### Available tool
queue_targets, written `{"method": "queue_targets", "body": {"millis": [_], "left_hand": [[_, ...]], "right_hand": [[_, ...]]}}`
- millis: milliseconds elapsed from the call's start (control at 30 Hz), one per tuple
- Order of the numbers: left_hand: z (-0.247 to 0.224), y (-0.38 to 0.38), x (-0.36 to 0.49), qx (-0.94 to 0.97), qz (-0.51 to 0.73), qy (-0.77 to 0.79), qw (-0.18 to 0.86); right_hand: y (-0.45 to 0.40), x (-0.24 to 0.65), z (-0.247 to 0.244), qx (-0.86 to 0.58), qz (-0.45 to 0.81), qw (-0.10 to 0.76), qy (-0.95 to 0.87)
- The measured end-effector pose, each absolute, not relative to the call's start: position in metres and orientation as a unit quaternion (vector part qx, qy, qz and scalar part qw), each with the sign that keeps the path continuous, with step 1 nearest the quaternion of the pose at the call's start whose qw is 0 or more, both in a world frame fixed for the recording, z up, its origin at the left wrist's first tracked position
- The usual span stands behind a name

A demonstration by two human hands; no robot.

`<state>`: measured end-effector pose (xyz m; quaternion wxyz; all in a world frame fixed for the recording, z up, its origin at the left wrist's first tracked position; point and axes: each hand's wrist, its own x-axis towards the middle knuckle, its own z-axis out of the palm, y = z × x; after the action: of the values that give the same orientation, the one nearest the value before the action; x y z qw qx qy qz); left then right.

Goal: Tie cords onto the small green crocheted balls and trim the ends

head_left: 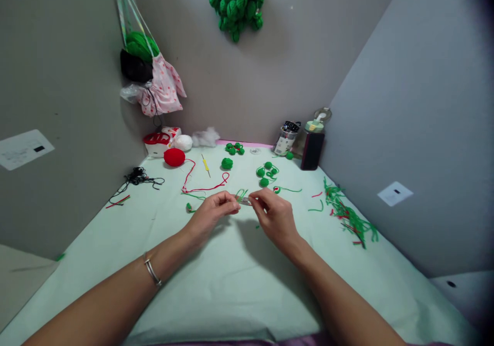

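My left hand [216, 210] is closed in a pinch, with thin green yarn [242, 194] standing up in a loop at its fingertips. Opposite it, my right hand [273, 211] pinches a small flat grey metallic piece [245, 201] whose exact kind I cannot make out. This piece spans the short gap between the two sets of fingertips, above the pale green cloth [231, 284]. Just left of my left hand lies a small green crocheted piece [189, 207]. Beyond my right hand is a red-and-white-centred green piece [277, 189] with a yarn tail.
A red yarn ball [174, 157], a yellow-handled crochet hook [206, 165] and a green yarn ball [227, 163] lie farther back. Green yarn scraps [347, 215] pile at right, black cord [137, 176] at left. A phone [312, 150] leans at the back right.
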<state>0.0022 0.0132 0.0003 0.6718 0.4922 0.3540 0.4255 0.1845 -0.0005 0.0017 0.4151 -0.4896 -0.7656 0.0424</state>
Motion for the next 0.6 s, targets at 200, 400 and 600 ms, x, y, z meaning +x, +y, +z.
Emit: {"method": "queue_targets", "body": {"millis": [200,400,600], "left_hand": [[0.002,0.012,0.001,0.482,0.411,0.347,0.691],[0.000,0.013,0.000,0.470,0.407,0.322,0.714],[0.001,0.015,-0.001,0.496,0.380,0.339,0.703]], "right_hand": [[0.009,0.194,0.013,-0.536,0.217,0.477,-0.662],[0.016,0.200,0.018,-0.543,0.315,0.529,-0.571],[0.019,0.205,0.016,-0.521,0.360,0.554,-0.541]]}}
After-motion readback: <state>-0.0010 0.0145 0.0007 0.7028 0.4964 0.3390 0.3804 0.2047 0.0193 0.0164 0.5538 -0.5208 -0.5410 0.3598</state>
